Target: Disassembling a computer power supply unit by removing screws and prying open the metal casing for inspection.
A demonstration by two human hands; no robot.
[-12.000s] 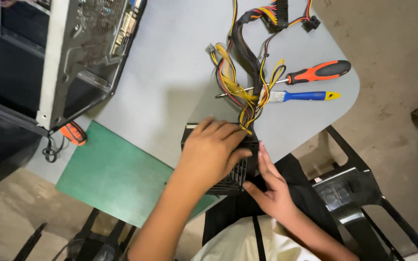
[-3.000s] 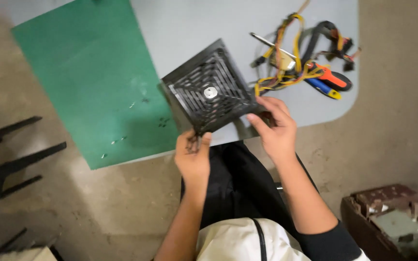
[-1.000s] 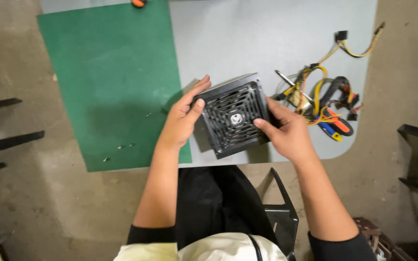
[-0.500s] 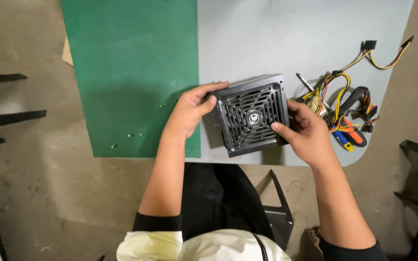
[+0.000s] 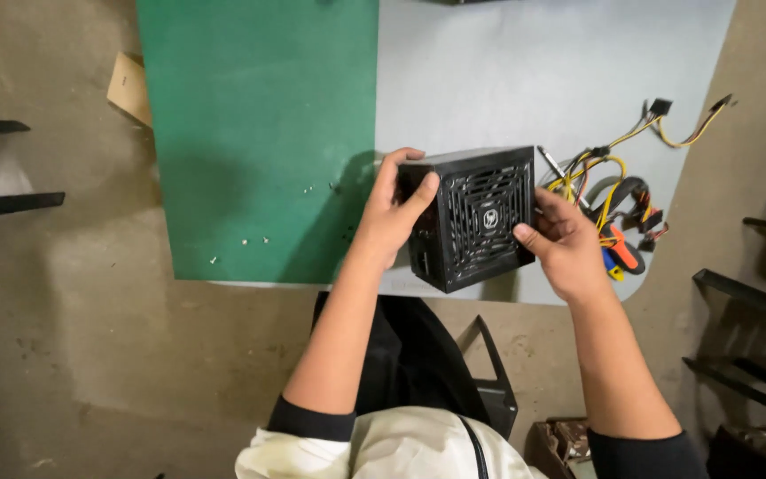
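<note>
Both hands held a black computer power supply [image 5: 476, 217] just above the near edge of the table [image 5: 525, 80], roughly at its middle. The left hand [image 5: 392, 208] clasped the box's left side, fingers curled over its top corner and thumb against the fan face. The right hand [image 5: 560, 244] gripped the right side, thumb pressed on the grille edge. The box was tilted so that its fan grille faced the camera, and it seemed lifted off the table rather than resting on it, though that could not be told for certain.

From its far side a bundle of yellow, black and red cables [image 5: 613, 177] trailed toward the table's right edge, lying loose with their connectors free. Screwdrivers with orange and blue handles [image 5: 621, 253] lay just beside the right hand, partly hidden by it. Several small screws [image 5: 254, 241] were scattered on the green mat [image 5: 259, 115] covering the left part of the table.

Judging by this, the unit was already out of any case, with its leads unplugged and the screws set aside; it was simply being handled and turned over.
</note>
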